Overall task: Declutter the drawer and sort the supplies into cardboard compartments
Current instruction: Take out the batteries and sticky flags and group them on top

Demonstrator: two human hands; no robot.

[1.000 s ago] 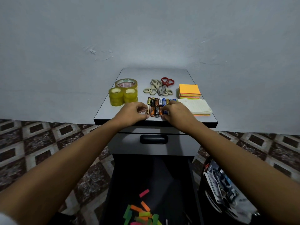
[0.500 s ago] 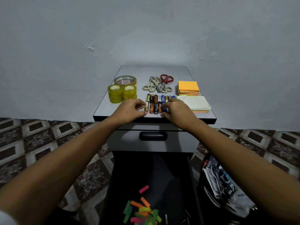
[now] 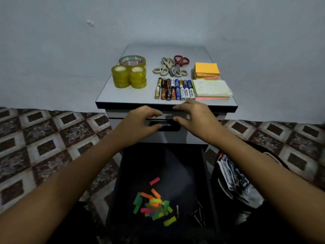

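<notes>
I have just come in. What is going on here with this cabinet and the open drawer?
A person is emptying the open drawer and grouping its supplies. Tape rolls, scissors, rows of batteries and sticky note pads lie on the cabinet top. The left hand and right hand hover before its front edge, holding nothing. Coloured paper strips lie in the drawer, not yet sorted.

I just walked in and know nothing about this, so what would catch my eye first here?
Neat groups sit on the cabinet top: yellow tape rolls at the left, scissors in the middle, batteries in a row before them, orange sticky notes at the right. Below, bright paper strips lie scattered in the open drawer. The left hand and right hand hover empty in front of the closed drawer above it.
</notes>
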